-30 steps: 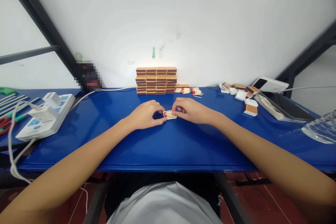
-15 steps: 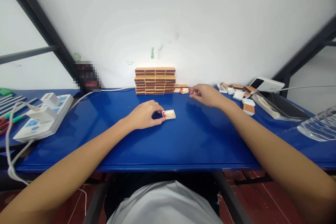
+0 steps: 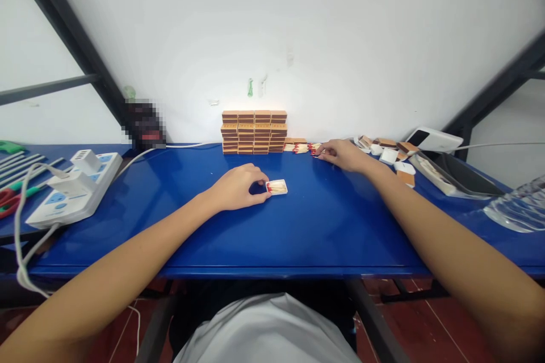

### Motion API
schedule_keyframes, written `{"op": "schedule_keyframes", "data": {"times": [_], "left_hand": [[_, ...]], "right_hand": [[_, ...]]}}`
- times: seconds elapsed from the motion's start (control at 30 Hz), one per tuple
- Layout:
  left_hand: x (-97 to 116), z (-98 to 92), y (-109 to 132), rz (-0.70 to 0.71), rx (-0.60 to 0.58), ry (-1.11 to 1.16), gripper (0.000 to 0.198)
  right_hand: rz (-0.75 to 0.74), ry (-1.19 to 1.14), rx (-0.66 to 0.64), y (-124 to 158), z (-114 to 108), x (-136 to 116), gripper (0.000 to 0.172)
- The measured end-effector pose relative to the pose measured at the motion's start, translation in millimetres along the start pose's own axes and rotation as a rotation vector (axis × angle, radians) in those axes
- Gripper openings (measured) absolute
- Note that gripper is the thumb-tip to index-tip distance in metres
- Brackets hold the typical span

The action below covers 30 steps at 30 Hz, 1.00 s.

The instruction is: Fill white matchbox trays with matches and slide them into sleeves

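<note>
Between the thumb and fingers of my left hand (image 3: 240, 188) is the left end of a small white matchbox tray (image 3: 279, 192), which lies on the table with red-headed matches in it. Farther back and to the right, my right hand (image 3: 344, 154) has its fingertips closed on matches (image 3: 314, 150) at the right end of a loose row. More matches (image 3: 300, 148) lie just left of those fingertips. How many are between the fingers is hidden. A neat stack of closed brown matchboxes (image 3: 254, 139) stands against the wall, left of the loose matches.
Behind the loose matches lies a flat matchbox (image 3: 295, 140). Several open sleeves and trays (image 3: 388, 155) are heaped at the right, near a white device (image 3: 434, 139) and a dark pouch (image 3: 464, 174). On the left sit a power strip (image 3: 100, 181), cables and red-handled scissors (image 3: 9, 202).
My right hand has lowered slightly and moved a little right, its fingertips now down among the matches. My left hand keeps its hold on the tray. The view has shifted slightly.
</note>
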<state>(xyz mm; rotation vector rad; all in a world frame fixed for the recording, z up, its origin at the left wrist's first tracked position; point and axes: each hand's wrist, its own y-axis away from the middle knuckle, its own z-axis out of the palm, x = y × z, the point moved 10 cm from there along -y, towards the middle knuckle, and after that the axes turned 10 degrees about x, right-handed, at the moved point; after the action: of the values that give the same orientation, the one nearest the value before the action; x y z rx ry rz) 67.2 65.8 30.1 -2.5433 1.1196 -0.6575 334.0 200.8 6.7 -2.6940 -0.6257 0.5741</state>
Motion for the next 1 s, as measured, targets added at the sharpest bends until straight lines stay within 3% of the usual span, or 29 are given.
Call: {"op": "schedule_keyframes", "data": {"times": [0.37, 0.77, 0.9, 1.0], "left_hand": [[-1, -0.1, 0, 0.005, 0.003, -0.006, 0.025], [0, -2.3, 0, -0.004, 0.006, 0.005, 0.023], [0, -1.4, 0, -0.001, 0.003, 0.005, 0.023], [0, -1.3, -1, 0.001, 0.011, -0.002, 0.022]], "right_hand": [[0.017, -0.013, -0.02, 0, 3, -1, 0.029], [0.152, 0.019, -0.088, 4, 7, 12, 0.031], [0.114, -0.005, -0.072, 4, 7, -9, 0.037], [0.025, -0.135, -0.052, 6, 6, -53, 0.039]]}}
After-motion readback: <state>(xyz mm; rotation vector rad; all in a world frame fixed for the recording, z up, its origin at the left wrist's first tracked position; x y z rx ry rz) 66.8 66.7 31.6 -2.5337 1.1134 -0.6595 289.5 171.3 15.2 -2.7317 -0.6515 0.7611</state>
